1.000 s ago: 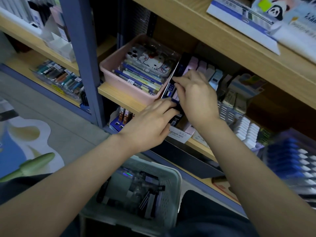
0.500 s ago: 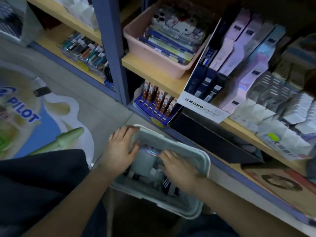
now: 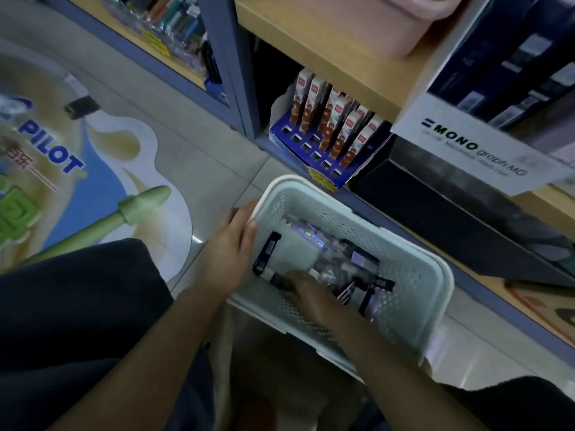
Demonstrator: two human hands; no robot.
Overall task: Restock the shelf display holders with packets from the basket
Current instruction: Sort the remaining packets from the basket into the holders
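The basket (image 3: pixel 434 269) sits low before the shelf (image 3: pixel 336 48), with packets (image 3: pixel 339 262) heaped inside. The left hand (image 3: pixel 228 247) grips its rim at 9 o'clock. The right hand (image 3: pixel 306 290) lies among the packets, its fingers buried, so I can't tell its grasp. From the basket, the holder (image 3: pixel 460 135) stands at 1 o'clock, a blue box (image 3: pixel 323 135) at 12 and a floor sticker (image 3: pixel 93 169) at 9.

1 head cam, down onto basket (image 3: pixel 311 199)
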